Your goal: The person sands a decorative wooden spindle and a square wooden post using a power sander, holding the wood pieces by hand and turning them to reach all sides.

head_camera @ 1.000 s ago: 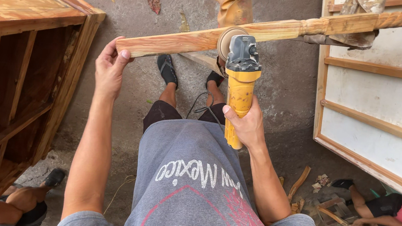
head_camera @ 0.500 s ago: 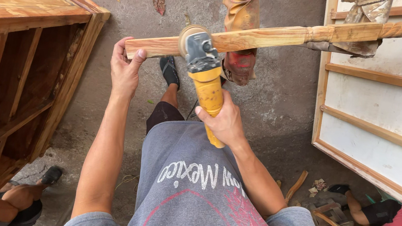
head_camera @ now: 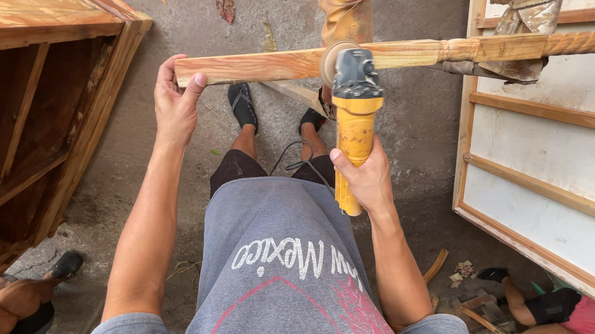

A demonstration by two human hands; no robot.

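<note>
the long turned wooden post with a square blond end and a rope-twist far end (head_camera: 264, 65) lies crosswise above the concrete floor (head_camera: 419, 135), roughly level with the person's chest, its right part running over the white panel with wooden battens (head_camera: 555, 165). the left hand (head_camera: 176, 99) is curled round the square end, thumb on top and fingers wrapped under, closed firmly on the wood. the right hand (head_camera: 363, 177) is clenched round the body of the yellow angle grinder with a dark head and a tan sanding disc (head_camera: 352, 106), and the disc sits against the near face of the post about midway along the square part.

the post looks stiff and solid, probably fairly heavy for its length and liable to swing if held at one end only; the square section gives flat, sure faces for a grip, while the rope-twist part is rounder and its ridges look easier to bruise. i cannot see what carries the far end; rags (head_camera: 523, 21) hang about it. the sanded surface looks dry and dusty, so likely a bit slippery. the grinder seems compact but weighty at the head, best held round its yellow barrel as now, with its dark cord (head_camera: 291, 159) trailing by the knees.

a wooden cabinet frame (head_camera: 26, 87) stands at the left. other people's legs show low at both corners.
</note>
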